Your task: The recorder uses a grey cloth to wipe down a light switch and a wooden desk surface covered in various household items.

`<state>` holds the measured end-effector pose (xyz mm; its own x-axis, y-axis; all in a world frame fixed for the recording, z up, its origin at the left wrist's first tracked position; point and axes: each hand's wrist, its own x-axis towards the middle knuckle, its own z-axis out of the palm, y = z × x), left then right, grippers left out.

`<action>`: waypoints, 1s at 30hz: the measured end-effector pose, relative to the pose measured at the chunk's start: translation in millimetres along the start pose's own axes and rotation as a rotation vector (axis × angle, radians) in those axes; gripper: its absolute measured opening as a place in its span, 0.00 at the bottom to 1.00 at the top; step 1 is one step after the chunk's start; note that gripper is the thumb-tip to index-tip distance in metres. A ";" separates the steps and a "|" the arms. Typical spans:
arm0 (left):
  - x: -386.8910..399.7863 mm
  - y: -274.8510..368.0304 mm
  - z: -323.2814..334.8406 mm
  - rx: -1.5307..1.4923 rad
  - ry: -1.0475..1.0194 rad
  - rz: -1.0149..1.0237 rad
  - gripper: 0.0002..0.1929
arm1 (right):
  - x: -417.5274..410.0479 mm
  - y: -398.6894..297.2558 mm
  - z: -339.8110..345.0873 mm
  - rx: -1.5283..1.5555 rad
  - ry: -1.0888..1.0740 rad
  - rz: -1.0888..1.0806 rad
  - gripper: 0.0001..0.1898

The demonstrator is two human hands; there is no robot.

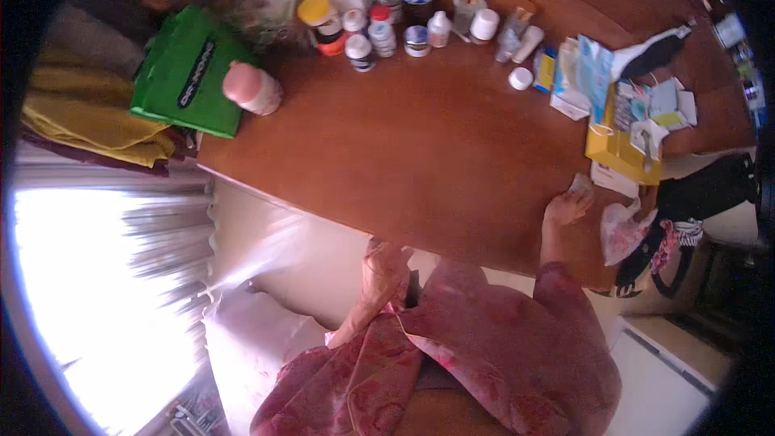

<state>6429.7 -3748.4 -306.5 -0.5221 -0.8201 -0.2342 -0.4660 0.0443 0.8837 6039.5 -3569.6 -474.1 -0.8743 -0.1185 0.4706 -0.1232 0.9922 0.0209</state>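
My right hand (569, 208) is on the right part of the brown wooden table (418, 151), gripping a small crumpled whitish piece (581, 184); whether it is tissue or thin plastic is unclear. Just right of that hand lies a translucent plastic bag (623, 231) with something reddish inside. My left hand (386, 266) hangs low at the table's near edge, in front of my lap. Its fingers are blurred and partly hidden, and nothing can be made out in them.
Bottles and jars line the far side, including a yellow-lidded jar (319, 15) and a white bottle (439, 29). At left stand a green bag (187, 79) and a pink-lidded container (253, 88). A yellow box (626, 154) with packets and a black strap (669, 281) are at right.
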 end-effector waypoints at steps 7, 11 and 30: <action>0.7 -53.5 -135.0 0.071 0.238 -0.194 0.14 | -39.3 -299.8 -80.2 0.960 0.032 -0.387 0.15; -0.7 -84.8 -196.0 0.070 0.405 -0.356 0.13 | -128.4 -437.3 -147.3 0.930 -0.286 -0.757 0.17; 110.4 -65.1 -168.3 0.078 0.230 0.128 0.11 | -58.7 -69.4 -67.7 0.982 -0.099 -0.150 0.20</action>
<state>6522.6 -3937.8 -321.6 -0.4086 -0.9126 -0.0163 -0.4650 0.1928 0.8641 6131.2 -3628.8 -443.4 -0.8478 -0.2867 0.4462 -0.5297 0.4995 -0.6855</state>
